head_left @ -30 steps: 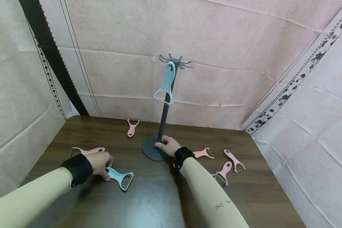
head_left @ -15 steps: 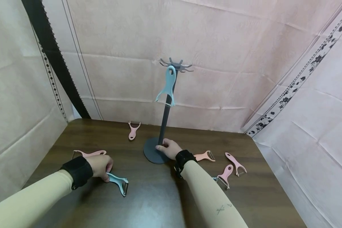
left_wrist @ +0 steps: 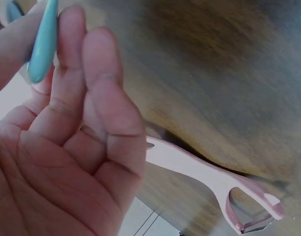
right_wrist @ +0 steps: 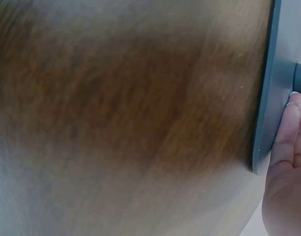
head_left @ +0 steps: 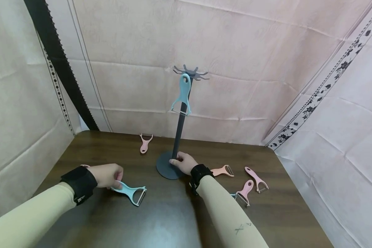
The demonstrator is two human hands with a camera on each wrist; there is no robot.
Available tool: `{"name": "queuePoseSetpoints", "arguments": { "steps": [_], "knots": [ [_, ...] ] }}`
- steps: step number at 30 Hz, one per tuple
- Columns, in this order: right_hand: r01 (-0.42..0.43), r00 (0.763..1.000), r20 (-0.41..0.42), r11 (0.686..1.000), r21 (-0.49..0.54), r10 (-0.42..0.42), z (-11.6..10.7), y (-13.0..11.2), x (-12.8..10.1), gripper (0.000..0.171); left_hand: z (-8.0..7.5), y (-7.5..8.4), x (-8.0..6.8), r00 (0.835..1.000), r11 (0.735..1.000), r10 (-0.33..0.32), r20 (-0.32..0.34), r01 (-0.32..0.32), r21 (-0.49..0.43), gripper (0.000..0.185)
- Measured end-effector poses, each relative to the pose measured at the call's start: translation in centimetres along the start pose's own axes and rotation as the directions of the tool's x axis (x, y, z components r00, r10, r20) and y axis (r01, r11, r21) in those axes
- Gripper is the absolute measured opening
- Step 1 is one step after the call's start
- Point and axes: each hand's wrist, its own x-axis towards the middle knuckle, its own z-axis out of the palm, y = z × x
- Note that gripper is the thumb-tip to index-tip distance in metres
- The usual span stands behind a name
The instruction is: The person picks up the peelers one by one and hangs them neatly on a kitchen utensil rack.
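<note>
Here, left hand (head_left: 106,175) around blue peeler (head_left: 131,191)

A makeshift recording booth: pink patterned cloth (head_left: 235,51) walls in a dark wooden table (head_left: 161,220).
</note>
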Motion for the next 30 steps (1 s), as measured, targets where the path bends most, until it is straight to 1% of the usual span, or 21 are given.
{"name": "queuePoseSetpoints", "arguments": {
  "steps": [3,5,7,9,11,13,15,17,19,22,23,26,30],
  "knots": [
    [0.01,1.0,-0.005,1.0,0.003,-0.01,0.2,0.0,0.0,0.028,-0.4,0.2,-0.1,1.0,0.998,-0.013,-0.029,0.011,-0.059,0.022],
    [0.011,1.0,-0.005,1.0,0.006,-0.011,0.3,-0.1,-0.3,0.027,-0.6,0.2,-0.1,0.998,0.993,-0.03,-0.056,0.023,-0.115,0.02],
    [0.009,1.0,-0.002,1.0,0.011,-0.009,0.4,-0.1,-0.5,0.026,-0.8,0.2,-0.1,0.996,0.986,-0.035,-0.084,0.021,-0.165,0.018],
    [0.007,1.0,-0.002,1.0,0.013,-0.007,0.5,0.0,-0.6,0.025,-1.1,0.2,-0.1,0.994,0.981,-0.019,-0.105,-0.002,-0.192,0.015],
    [0.008,1.0,-0.003,1.0,0.011,-0.008,0.7,0.3,-0.5,0.025,-1.4,0.2,-0.1,0.992,0.981,0.001,-0.126,-0.025,-0.192,0.011],
    [0.006,1.0,-0.001,1.0,0.013,-0.006,0.7,0.5,-0.4,0.025,-1.8,0.2,-0.2,0.988,0.986,0.032,-0.15,-0.056,-0.156,0.008],
    [0.001,1.0,0.003,1.0,0.008,-0.001,0.7,0.7,-0.3,0.026,-2.2,0.1,-0.3,0.981,0.99,0.066,-0.181,-0.087,-0.11,0.006],
    [-0.004,1.0,0.006,1.0,0.01,0.004,0.6,0.7,-0.2,0.026,-2.8,0.1,-0.3,0.976,0.989,0.082,-0.202,-0.105,-0.106,0.004],
    [-0.001,1.0,0.006,1.0,0.004,0.001,0.4,0.5,-0.2,0.027,-3.3,0.0,-0.3,0.965,0.986,0.107,-0.24,-0.134,-0.098,0.004],
    [0.008,1.0,-0.001,1.0,-0.003,-0.008,0.1,0.0,-0.2,0.027,-4.2,0.0,-0.2,0.934,0.976,0.149,-0.325,-0.192,-0.105,0.005],
    [0.011,1.0,-0.004,1.0,-0.007,-0.011,0.0,-0.1,-0.3,0.027,-4.4,0.2,-0.2,0.916,0.972,0.165,-0.365,-0.213,-0.095,0.005],
    [0.006,1.0,-0.009,1.0,-0.016,-0.006,-0.2,-0.5,-0.4,0.027,-5.2,0.7,-0.2,0.85,0.962,0.204,-0.487,-0.265,-0.06,0.008],
    [-0.003,1.0,-0.006,1.0,-0.016,0.003,-0.2,-0.7,-0.4,0.026,-6.2,1.8,-0.4,0.77,0.958,0.187,-0.609,-0.281,-0.061,0.014]
  ]
}}
